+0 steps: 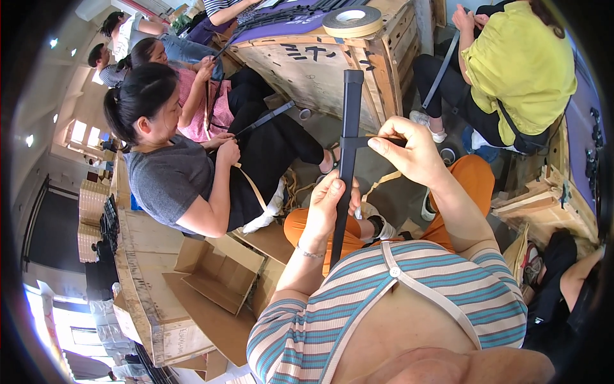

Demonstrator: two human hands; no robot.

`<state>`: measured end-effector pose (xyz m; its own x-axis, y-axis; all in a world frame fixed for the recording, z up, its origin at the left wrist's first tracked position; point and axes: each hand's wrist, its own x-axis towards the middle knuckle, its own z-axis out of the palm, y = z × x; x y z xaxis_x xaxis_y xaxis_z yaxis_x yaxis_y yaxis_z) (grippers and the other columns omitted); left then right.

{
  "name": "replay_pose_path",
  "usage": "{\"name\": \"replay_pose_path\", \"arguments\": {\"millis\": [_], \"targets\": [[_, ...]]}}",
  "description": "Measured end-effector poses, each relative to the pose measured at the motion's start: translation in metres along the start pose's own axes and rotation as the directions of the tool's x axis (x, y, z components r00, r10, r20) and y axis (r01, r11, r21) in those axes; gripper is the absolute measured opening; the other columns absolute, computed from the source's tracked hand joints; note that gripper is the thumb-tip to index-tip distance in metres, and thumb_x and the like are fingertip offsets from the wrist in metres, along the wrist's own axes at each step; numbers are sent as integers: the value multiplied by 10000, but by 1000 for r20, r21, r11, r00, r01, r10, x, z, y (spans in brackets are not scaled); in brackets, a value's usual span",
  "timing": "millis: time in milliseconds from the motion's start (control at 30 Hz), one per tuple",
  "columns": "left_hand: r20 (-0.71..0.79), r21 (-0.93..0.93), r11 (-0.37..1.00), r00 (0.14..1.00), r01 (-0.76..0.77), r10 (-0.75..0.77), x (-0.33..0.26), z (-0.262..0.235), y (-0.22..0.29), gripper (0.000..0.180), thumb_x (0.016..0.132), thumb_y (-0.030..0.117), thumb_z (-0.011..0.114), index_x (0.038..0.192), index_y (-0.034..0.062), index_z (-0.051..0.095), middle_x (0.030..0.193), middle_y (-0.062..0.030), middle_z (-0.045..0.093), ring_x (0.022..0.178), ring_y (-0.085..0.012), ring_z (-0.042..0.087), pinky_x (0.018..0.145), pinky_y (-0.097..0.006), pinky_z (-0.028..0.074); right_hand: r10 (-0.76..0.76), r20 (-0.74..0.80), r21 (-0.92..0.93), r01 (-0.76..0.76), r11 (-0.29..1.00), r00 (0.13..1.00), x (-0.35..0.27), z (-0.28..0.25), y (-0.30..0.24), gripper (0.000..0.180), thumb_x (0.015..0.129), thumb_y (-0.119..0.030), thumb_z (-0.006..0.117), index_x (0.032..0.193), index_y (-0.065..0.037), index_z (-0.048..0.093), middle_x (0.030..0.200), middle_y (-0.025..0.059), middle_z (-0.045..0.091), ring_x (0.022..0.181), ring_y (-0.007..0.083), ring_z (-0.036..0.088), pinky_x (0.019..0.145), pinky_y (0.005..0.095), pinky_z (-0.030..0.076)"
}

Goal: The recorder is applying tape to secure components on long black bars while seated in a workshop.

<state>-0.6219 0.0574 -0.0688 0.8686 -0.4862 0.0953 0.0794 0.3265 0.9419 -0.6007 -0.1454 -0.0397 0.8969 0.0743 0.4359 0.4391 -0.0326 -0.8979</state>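
A long black bar [352, 109], with a squared cap at its upper end, stands nearly upright and slightly tilted in front of my chest. My left hand [329, 203] is wrapped round it below the middle. Higher up, a black tape strip [359, 142] crosses the bar and sticks out to its right. My right hand [414, 153] pinches the free end of this strip between thumb and fingers. Tan backing paper [385, 179] hangs curled below my right hand. The bar's lower end drops toward my lap, partly hidden by my left hand.
A wooden crate [307, 64] ahead bears a roll of tape [352, 21] and black strips. At left sits a co-worker in grey [176, 160] with a strip; another in yellow [518, 64] sits at right. An open cardboard box [217, 275] lies at lower left.
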Motion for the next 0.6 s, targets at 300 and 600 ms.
{"name": "replay_pose_path", "arguments": {"millis": [300,600], "targets": [[-351,471,881,907,-42,231,8,6,-17,242,947,239,442,912,22,543,675,20,525,601,-30,435,550,-165,362,-6,-73,-80,0,997,997,0,4,6,202,805,-126,660,702,-18,524,597,-8,497,565,36,411,505,212,334],[-311,336,941,940,-27,138,5,5,-10,278,947,272,427,883,25,538,665,-6,536,511,-36,427,461,-171,348,46,-62,-66,-50,997,997,0,4,8,174,795,-122,660,721,-10,550,640,48,598,588,64,512,532,232,402]]}}
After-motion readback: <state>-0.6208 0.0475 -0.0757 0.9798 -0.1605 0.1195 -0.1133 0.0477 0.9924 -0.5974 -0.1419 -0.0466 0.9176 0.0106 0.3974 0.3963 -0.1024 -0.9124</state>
